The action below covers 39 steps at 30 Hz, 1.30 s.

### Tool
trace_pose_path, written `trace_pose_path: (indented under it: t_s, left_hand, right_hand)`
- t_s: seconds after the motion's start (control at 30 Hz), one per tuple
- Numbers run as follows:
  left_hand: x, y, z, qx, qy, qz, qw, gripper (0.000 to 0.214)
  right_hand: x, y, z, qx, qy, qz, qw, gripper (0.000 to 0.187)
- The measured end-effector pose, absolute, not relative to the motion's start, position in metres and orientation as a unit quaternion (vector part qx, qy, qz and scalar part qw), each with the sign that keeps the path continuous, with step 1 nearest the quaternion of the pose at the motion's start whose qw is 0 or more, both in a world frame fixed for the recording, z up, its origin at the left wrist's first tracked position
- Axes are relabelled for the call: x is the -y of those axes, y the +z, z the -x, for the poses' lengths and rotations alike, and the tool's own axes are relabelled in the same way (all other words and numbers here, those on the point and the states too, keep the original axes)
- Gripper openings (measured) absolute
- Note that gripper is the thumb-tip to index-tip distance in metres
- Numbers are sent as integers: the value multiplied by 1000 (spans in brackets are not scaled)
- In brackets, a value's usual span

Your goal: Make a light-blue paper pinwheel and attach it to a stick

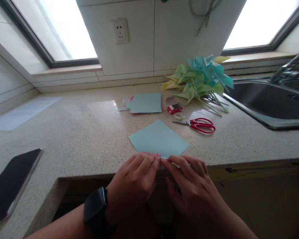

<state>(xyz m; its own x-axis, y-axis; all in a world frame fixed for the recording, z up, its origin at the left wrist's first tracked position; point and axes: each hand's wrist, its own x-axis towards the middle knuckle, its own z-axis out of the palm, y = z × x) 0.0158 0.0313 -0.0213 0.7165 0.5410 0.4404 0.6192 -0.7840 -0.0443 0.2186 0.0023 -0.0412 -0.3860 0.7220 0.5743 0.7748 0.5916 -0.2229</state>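
A light blue sheet of paper (159,137) lies turned cornerwise at the counter's front edge, one corner pointing away from me. Its near edge is under my fingers and looks turned over or rolled there, though the hands hide most of it. My left hand (137,172), with a black watch on the wrist, presses its closed fingers on that edge. Close beside it my right hand (189,177) pinches the same edge, the thumb below and the fingers above. Red-handled scissors (201,125) lie to the right, beside a roll of clear tape (178,116).
A stack of blue sheets (147,103) and a small red box (174,108) lie farther back. Paper pinwheel-like flowers (199,79) are heaped near the sink (269,103). A phone (13,182) and a printed page (22,111) are on the left.
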Motion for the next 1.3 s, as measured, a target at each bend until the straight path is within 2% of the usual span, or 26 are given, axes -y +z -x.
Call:
trace_pose_path:
  t_s: [0.47,0.77,1.03,1.3]
  left_hand:
    - [-34,-30,-14,289,-184,926,159,42]
    - [-35,-33,-17,277,-180,921,206,44]
    - [-33,-35,-21,318,-173,915,180,51]
    - [-35,-29,-22,315,-180,919,155,47]
  right_hand:
    - [1,-41,-212,812,-60,506,284,46]
    - [-1,-39,-209,809,-68,517,272,48]
    - [-3,-37,-213,811,-53,521,263,50]
    - [-2,-38,-212,812,-51,517,265,52]
